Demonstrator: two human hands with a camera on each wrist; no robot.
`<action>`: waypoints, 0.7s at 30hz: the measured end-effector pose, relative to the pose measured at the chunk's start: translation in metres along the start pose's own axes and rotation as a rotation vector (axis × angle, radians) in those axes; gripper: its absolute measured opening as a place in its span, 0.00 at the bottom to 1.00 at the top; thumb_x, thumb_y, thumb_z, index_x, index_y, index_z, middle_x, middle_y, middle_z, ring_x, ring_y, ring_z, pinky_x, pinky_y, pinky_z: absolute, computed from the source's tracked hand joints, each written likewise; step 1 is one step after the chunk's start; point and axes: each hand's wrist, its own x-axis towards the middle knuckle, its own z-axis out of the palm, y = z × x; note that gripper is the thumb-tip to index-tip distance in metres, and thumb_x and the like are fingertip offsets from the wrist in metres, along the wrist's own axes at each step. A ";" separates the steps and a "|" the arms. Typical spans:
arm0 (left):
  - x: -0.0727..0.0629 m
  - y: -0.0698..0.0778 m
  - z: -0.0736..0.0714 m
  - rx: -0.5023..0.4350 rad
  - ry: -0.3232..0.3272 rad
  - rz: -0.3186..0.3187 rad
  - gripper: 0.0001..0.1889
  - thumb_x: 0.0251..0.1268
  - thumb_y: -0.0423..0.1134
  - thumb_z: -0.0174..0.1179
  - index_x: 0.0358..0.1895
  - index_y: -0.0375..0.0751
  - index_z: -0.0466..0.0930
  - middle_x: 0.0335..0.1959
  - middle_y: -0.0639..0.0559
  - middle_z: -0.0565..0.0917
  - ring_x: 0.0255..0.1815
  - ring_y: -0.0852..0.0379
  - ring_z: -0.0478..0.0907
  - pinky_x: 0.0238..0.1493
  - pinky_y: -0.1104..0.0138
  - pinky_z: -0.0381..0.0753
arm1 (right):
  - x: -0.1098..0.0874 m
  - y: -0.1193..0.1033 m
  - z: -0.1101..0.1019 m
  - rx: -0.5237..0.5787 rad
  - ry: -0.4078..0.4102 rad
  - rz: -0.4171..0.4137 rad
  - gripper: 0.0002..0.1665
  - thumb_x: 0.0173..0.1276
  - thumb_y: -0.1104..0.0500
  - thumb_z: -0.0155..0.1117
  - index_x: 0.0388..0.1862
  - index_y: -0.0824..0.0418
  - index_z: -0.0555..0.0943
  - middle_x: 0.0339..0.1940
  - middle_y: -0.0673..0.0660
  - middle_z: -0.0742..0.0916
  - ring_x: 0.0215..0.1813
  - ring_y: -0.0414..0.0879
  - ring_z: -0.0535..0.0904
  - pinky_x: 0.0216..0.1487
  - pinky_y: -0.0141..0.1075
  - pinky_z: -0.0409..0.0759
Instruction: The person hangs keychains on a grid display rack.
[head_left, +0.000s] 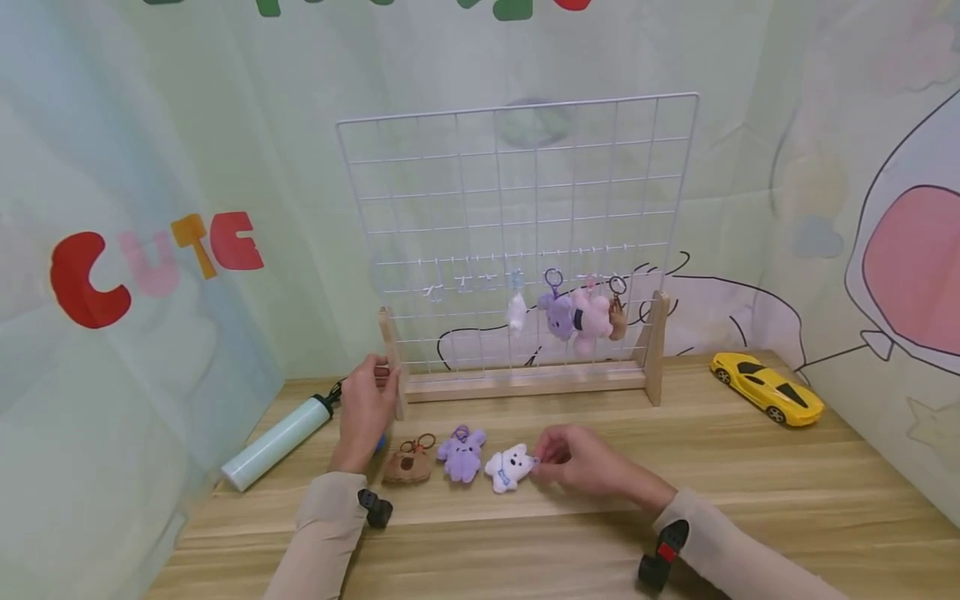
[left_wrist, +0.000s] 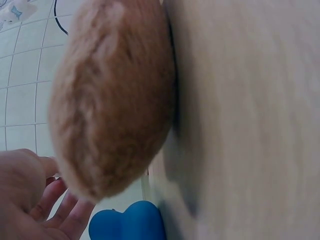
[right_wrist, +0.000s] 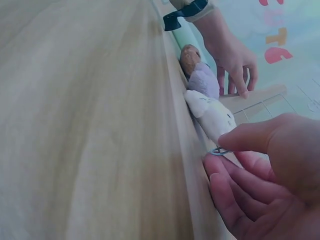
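My right hand [head_left: 581, 458] pinches the small metal ring [right_wrist: 219, 151] of a white plush bear keychain [head_left: 512, 468] between thumb and fingertip. The bear lies face up on the table, with a blue bow at its neck. My left hand [head_left: 365, 408] is at the left wooden foot [head_left: 392, 362] of a white wire grid rack [head_left: 517, 200]; its fingertips touch the wood in the right wrist view. Left of the bear lie a purple plush keychain [head_left: 462, 456] and a brown plush keychain [head_left: 408, 465], whose fuzzy side fills much of the left wrist view.
On the rack's hooks hang a small white plush [head_left: 517, 312], a purple one [head_left: 558, 317], a pink one [head_left: 592, 321] and a brown one [head_left: 618, 321]. A pale hand pump [head_left: 277, 442] lies left, near a blue object [left_wrist: 127, 222]. A yellow toy car [head_left: 767, 388] stands right.
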 end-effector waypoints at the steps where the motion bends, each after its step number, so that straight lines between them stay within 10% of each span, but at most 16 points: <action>1: 0.000 0.000 0.000 0.001 0.000 -0.001 0.15 0.81 0.37 0.64 0.60 0.30 0.81 0.52 0.32 0.90 0.51 0.37 0.91 0.53 0.44 0.92 | 0.000 0.000 -0.001 0.006 -0.006 0.001 0.07 0.72 0.60 0.76 0.41 0.58 0.84 0.36 0.50 0.91 0.38 0.40 0.85 0.38 0.30 0.85; 21: 0.000 0.002 -0.001 0.002 -0.011 -0.020 0.15 0.81 0.38 0.64 0.60 0.31 0.80 0.53 0.32 0.90 0.52 0.37 0.91 0.55 0.44 0.92 | 0.004 -0.006 -0.031 0.024 0.207 0.006 0.07 0.76 0.61 0.71 0.50 0.58 0.91 0.39 0.53 0.92 0.41 0.43 0.84 0.43 0.30 0.85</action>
